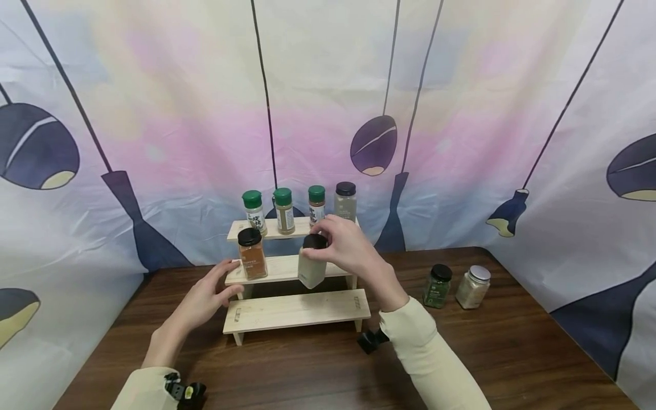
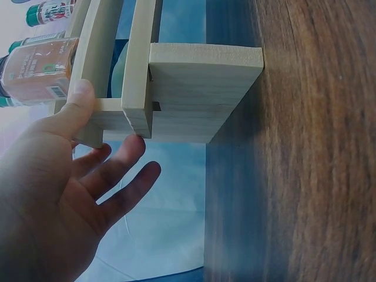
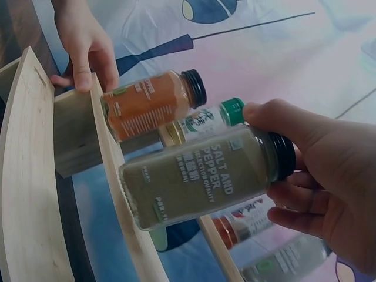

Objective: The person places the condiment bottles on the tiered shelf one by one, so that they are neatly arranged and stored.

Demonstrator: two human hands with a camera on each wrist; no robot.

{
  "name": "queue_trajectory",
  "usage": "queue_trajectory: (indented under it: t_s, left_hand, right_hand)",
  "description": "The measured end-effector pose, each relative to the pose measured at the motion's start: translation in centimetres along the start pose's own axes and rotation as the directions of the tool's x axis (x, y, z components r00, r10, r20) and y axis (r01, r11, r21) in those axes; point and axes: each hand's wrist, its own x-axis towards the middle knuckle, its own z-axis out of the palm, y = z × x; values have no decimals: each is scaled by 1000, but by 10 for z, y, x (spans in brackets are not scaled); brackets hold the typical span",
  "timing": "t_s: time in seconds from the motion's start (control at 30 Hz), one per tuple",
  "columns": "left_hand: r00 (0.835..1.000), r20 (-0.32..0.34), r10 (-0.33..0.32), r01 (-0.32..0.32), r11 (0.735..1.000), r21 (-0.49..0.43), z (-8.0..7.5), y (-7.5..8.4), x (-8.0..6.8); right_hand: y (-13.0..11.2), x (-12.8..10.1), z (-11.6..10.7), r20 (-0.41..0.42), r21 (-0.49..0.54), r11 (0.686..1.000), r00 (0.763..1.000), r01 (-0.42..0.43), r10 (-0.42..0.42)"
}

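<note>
My right hand (image 1: 345, 245) pinches a salt and pepper jar (image 3: 197, 179) by its black lid, close to the middle step of a wooden tiered rack (image 1: 302, 310). Whether the jar's base touches that step I cannot tell. At the rack's left end, my left hand (image 1: 205, 296) touches the wood with spread fingers; in the left wrist view its thumb (image 2: 82, 100) lies against the middle step. A jar of orange-brown spice (image 1: 253, 259) with a black lid stands on the middle step's left end. The bottom step holds nothing.
On the top step stand green-capped shakers (image 1: 284, 212) and a black-lidded grey jar (image 1: 345, 202). A green herb jar (image 1: 438, 286) and a silver-lidded jar (image 1: 473, 287) stand on the brown table (image 1: 512, 353), right of the rack. A patterned cloth (image 1: 318, 74) hangs behind.
</note>
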Motion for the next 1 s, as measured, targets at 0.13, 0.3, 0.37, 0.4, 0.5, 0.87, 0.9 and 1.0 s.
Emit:
queue_trajectory:
  t_s: [0.13, 0.3, 0.37, 0.4, 0.5, 0.87, 0.9, 1.0]
  left_hand:
    - [1000, -1, -11, 11, 1000, -6, -1, 0, -1]
    - [1000, 3, -26, 26, 1000, -10, -2, -1, -2]
    - [1000, 6, -28, 28, 1000, -9, -2, -1, -2]
    - [1000, 7, -28, 28, 1000, -9, -2, -1, -2]
    - [1000, 7, -27, 27, 1000, -13, -2, 0, -1]
    - [1000, 3, -13, 13, 1000, -24, -2, 4, 0]
    - [1000, 2, -12, 12, 1000, -23, -2, 4, 0]
    - [1000, 2, -14, 14, 1000, -18, -2, 4, -1]
  right_hand:
    - [-6, 10, 7, -17, 4, 1000, 1000, 15, -15]
    - [-15, 21, 17, -11, 17, 1000, 1000, 12, -12]
    - [-19, 25, 21, -10, 15, 1000, 1000, 0, 1]
    - [-21, 27, 23, -13, 18, 1000, 1000, -5, 5]
    - [-24, 34, 29, -23, 8, 1000, 999, -25, 25]
    - [-32, 49, 46, -17, -79, 984, 987, -162, 161]
    - [-32, 50, 47, -23, -87, 981, 985, -172, 171]
    - [-34, 52, 51, -38, -121, 975, 982, -187, 183]
